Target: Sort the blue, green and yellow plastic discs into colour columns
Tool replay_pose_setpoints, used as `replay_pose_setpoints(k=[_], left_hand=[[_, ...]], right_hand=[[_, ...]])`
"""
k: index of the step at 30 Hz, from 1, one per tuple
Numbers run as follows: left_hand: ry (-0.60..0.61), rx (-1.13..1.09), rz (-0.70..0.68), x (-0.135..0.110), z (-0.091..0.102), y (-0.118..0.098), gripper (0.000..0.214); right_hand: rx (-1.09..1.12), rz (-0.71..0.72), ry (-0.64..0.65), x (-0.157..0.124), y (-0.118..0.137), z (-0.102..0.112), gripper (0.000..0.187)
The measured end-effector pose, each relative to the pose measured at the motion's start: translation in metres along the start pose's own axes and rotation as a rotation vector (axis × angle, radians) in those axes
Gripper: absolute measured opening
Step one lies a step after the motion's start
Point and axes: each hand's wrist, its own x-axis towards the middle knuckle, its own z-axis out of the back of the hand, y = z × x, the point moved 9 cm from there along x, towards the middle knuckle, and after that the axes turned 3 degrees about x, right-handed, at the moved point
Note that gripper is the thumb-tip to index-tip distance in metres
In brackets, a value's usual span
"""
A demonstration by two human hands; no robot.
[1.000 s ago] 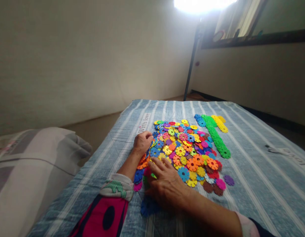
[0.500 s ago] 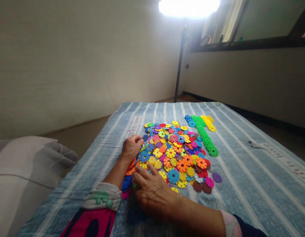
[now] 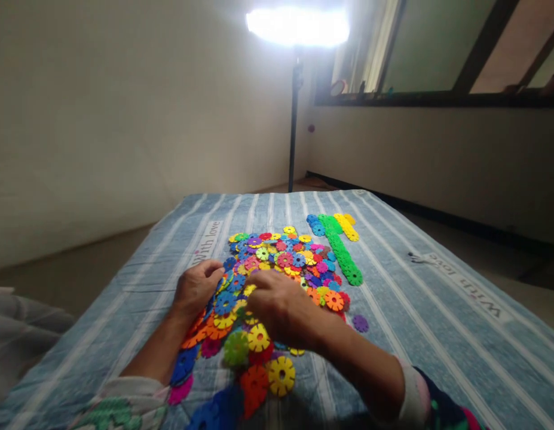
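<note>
A spread pile of flower-shaped plastic discs (image 3: 225, 303) in many colours lies on a striped blue cloth. At the pile's left edge rests my left hand (image 3: 196, 288), its fingers curled and thumb close against them; whatever they hold is hidden. Over the middle of the pile is my right hand (image 3: 279, 304), knuckles up and fingers bent together toward the discs, their tips mostly out of sight. Just below it are a blurred green disc (image 3: 236, 349) and a yellow disc (image 3: 281, 375). Orange and blue discs lie nearest me.
Beyond the pile on the right, green discs (image 3: 343, 257) overlap in a long row, beside short blue (image 3: 315, 225) and yellow (image 3: 347, 227) groups. A single purple disc (image 3: 360, 323) lies apart. A lit lamp on a stand (image 3: 294, 125) rises behind the cloth-covered surface (image 3: 420, 334).
My right hand has moved forward from the pile's near edge to over its middle, uncovering discs near me. My left hand stays at the left edge. The whole view has shifted right.
</note>
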Motion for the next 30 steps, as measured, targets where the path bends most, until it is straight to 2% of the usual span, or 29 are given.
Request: replay_pose_setpoints(k=[3, 5, 8, 10, 13, 18, 28, 30], left_hand=[[0.000, 0.017, 0.001, 0.001, 0.001, -0.001, 0.028], [-0.008, 0.026, -0.007, 0.002, 0.002, -0.003, 0.026], [-0.021, 0.044, -0.009, 0.003, 0.003, -0.004, 0.024], [-0.025, 0.047, -0.004, 0.003, 0.003, -0.003, 0.024], [-0.021, 0.047, -0.004, 0.004, 0.001, -0.002, 0.025], [-0.005, 0.074, 0.021, 0.004, -0.001, -0.001, 0.032], [-0.013, 0.086, 0.012, 0.004, 0.002, -0.001, 0.033], [-0.018, 0.087, 0.003, 0.004, 0.003, -0.002, 0.031]], right_hand=[[0.033, -0.211, -0.095, -0.029, -0.066, 0.054, 0.025], [0.008, -0.317, -0.100, -0.062, -0.107, 0.079, 0.024], [-0.064, -0.456, -0.023, -0.115, -0.155, 0.092, 0.025], [-0.088, -0.509, 0.025, -0.143, -0.173, 0.090, 0.025], [-0.090, -0.521, 0.075, -0.162, -0.181, 0.080, 0.025], [-0.145, -0.510, 0.101, -0.158, -0.179, 0.068, 0.024], [-0.183, -0.537, -0.029, -0.163, -0.185, 0.080, 0.011], [-0.190, -0.547, -0.023, -0.160, -0.181, 0.077, 0.014]])
